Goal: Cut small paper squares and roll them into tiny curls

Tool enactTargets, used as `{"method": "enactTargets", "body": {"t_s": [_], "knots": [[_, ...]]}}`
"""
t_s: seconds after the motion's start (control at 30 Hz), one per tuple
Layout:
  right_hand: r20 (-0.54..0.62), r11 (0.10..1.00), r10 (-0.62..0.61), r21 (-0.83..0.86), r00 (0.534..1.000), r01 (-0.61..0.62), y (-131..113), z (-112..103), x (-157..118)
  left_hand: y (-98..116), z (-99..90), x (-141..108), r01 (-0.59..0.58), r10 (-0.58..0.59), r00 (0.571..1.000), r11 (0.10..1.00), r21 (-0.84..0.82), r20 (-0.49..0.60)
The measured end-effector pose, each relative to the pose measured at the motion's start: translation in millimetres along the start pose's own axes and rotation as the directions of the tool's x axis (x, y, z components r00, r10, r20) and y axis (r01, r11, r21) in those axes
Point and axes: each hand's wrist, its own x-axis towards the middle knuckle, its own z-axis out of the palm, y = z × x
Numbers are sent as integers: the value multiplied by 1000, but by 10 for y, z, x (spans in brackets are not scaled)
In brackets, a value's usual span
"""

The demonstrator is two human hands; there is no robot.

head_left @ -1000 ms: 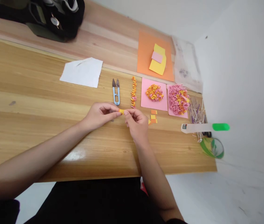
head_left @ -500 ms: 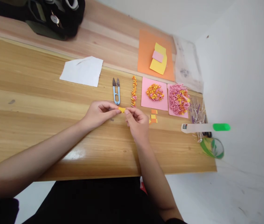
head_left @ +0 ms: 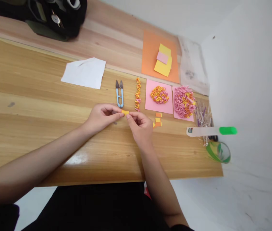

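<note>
One small rectangular strip of yellow and orange paper (head_left: pixel 125 112) lay between the person's two hands, above the wooden table (head_left: pixel 97 154) and just below the snips. The left hand (head_left: pixel 105 116) had its thumb and forefinger pinched together on the strip's left end; the right hand (head_left: pixel 140 127), its fingers curled, gripped the right end between thumb and forefinger.

One pair of blue-handled metal thread snips (head_left: pixel 120 94) stood near the fingers, blades pointing away from the person. Beside it ran one row of tiny orange, yellow and pink pieces (head_left: pixel 138 94), too many and small to count. Right of that came two pink square paper sheets (head_left: pixel 149 104), each bearing one multicoloured heap: a smaller, mostly orange-yellow heap (head_left: pixel 159 95) and a larger, mostly pink heap (head_left: pixel 182 101).

Just beyond the right hand lay at least three small orange-and-yellow paper scraps (head_left: pixel 158 115), another partly hidden by that hand. One torn white paper sheet (head_left: pixel 84 73) rested farther left.
</note>
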Motion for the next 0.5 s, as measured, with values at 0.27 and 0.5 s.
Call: {"method": "enactTargets", "body": {"t_s": [0.27, 0.5], "knots": [[-5, 1000, -9, 28, 1000, 9, -23, 5, -5, 2, -1, 1, -9, 9, 1000, 1000, 15, 10], [16, 1000, -5, 5, 1000, 5, -9, 7, -10, -4, -7, 5, -27, 27, 999, 1000, 8, 26]]}}
